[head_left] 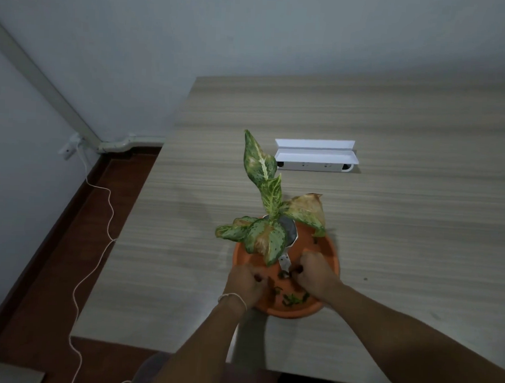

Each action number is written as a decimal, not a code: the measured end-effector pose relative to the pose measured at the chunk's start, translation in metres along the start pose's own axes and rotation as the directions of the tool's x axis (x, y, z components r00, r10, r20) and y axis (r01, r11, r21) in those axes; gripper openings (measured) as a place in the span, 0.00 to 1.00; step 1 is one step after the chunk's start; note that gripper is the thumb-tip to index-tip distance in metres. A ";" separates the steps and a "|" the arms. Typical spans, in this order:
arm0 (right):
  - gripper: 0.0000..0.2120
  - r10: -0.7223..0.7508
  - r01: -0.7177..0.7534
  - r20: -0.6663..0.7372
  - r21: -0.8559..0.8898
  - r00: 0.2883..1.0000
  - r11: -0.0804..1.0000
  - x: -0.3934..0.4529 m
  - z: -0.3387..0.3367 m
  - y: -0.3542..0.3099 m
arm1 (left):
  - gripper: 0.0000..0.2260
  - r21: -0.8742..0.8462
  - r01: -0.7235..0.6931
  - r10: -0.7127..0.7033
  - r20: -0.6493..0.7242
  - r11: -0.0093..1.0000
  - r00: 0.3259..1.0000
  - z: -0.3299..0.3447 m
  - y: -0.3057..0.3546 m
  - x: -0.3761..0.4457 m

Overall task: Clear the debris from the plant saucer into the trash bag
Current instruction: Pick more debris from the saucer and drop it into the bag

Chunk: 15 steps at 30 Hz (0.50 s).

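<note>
An orange plant saucer (328, 251) sits on the wooden table near its front edge. A speckled green plant (266, 209) with browning leaves stands in a small grey pot (289, 227) at the saucer's back. Bits of leaf debris (292, 299) lie on the saucer's near side. My left hand (245, 281) rests over the saucer's left rim, fingers curled on a small dark piece of debris. My right hand (314, 275) is inside the saucer, fingers pinched on another dark scrap. No trash bag is in view.
The table (390, 216) reaches back to a grey wall. A white socket box (316, 158) with its lid raised is set into the tabletop behind the plant. A white cable (95, 259) trails over the brown floor at left.
</note>
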State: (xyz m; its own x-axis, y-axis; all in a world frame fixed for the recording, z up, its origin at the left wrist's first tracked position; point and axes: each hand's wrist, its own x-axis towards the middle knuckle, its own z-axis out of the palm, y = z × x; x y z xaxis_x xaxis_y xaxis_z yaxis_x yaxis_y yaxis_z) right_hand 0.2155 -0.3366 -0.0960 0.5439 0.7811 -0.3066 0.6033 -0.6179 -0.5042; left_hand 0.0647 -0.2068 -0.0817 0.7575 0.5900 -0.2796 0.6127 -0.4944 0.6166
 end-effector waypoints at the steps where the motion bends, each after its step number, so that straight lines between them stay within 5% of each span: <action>1: 0.07 -0.010 0.010 0.005 0.022 1.000 1.000 -0.001 0.001 -0.008 | 0.05 -0.011 0.003 -0.003 -0.037 1.000 0.999 -0.006 -0.004 -0.002; 10: 0.08 -0.198 0.196 0.056 0.041 0.979 0.980 -0.008 0.039 -0.110 | 0.02 -0.245 0.171 -0.218 -0.180 0.954 0.959 -0.063 -0.073 -0.066; 15: 0.09 -0.348 0.340 0.111 0.087 0.931 0.936 -0.014 0.084 -0.197 | 0.02 -0.364 0.268 -0.384 -0.298 0.892 0.874 -0.105 -0.147 -0.134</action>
State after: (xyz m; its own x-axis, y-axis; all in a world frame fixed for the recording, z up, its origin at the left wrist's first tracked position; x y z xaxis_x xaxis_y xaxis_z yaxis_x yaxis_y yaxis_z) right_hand 0.0399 -0.2181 -0.0601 0.2310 0.9523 -0.1996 0.6991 -0.3051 -0.6466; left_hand -0.1510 -0.1457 -0.0576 0.3594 0.8957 -0.2618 0.6672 -0.0505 0.7432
